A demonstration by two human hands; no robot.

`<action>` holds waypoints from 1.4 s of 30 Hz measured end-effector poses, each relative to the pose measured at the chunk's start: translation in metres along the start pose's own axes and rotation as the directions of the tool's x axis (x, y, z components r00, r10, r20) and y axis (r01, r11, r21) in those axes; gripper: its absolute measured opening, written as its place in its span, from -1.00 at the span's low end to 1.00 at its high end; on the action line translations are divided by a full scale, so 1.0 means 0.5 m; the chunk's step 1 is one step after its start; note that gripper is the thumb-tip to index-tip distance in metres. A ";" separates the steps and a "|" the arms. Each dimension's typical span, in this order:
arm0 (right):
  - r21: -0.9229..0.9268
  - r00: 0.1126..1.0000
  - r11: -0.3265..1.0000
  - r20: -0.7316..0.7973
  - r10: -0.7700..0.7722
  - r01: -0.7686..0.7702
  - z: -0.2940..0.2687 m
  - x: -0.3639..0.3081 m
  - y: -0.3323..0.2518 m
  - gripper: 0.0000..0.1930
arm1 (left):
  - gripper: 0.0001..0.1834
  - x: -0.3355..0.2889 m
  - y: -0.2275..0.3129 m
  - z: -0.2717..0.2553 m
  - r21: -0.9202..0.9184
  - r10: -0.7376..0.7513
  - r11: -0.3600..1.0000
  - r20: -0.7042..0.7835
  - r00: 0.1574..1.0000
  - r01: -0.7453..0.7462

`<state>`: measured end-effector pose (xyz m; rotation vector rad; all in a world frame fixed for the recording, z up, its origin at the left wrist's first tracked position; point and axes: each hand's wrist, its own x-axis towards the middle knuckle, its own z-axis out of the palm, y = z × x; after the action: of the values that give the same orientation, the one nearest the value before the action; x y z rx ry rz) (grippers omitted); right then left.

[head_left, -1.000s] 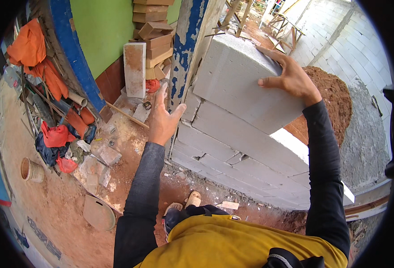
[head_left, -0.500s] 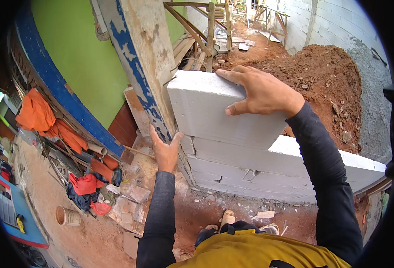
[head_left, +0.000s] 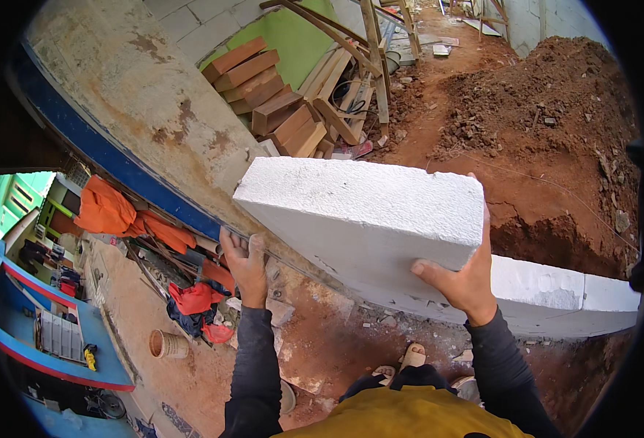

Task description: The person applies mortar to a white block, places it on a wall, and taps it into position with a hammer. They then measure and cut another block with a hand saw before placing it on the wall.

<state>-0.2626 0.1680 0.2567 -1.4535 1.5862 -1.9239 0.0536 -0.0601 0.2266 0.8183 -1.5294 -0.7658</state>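
A large white lightweight concrete block [head_left: 358,201] sits on top of a low white block wall [head_left: 537,285], its left end close to a bare concrete column [head_left: 154,95]. My right hand [head_left: 464,288] grips the block's right end. The thumb presses the near face, while the other fingers go around the end and are partly hidden. Over to the left, my left hand [head_left: 247,271] is open, fingers spread and pointing up beside the column's lower edge. Whether its fingertips touch that edge, I cannot tell.
Behind the wall rise heaped red soil [head_left: 555,109] and stacked wooden pieces [head_left: 263,95] near timber supports [head_left: 376,66]. At left lie orange cloth [head_left: 106,208], red and dark bags [head_left: 194,299] and a bucket [head_left: 168,343]. Rubble covers the ground by my feet.
My right hand has gone from the block's top to its right end. The view has shifted, showing more of the column's face and the block's top. My left hand stays open near the column.
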 end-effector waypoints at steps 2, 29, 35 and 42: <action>0.009 0.997 0.997 -0.017 -0.071 0.071 0.015 -0.002 0.017 0.41 | -0.36 -0.001 0.005 0.011 0.105 0.076 0.992 -0.066 0.995 -0.068; -0.070 0.948 0.994 0.302 0.098 -0.080 0.011 -0.043 0.012 -0.47 | -0.36 0.002 0.074 0.048 0.184 -0.092 0.973 -0.235 0.968 0.137; -0.037 0.956 0.990 0.259 0.139 -0.135 0.018 -0.058 0.035 -0.13 | -0.30 0.012 0.058 0.026 0.230 -0.015 0.972 -0.166 0.986 0.054; 0.022 0.900 0.998 -0.433 0.055 -0.051 -0.045 0.032 -0.035 0.50 | -0.07 0.035 0.050 0.039 0.183 0.081 0.982 -0.175 0.981 -0.048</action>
<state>-0.2816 0.1767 0.2820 -1.0042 1.7641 -2.3364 0.0309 -0.0609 0.2550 0.9398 -1.4658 -0.4966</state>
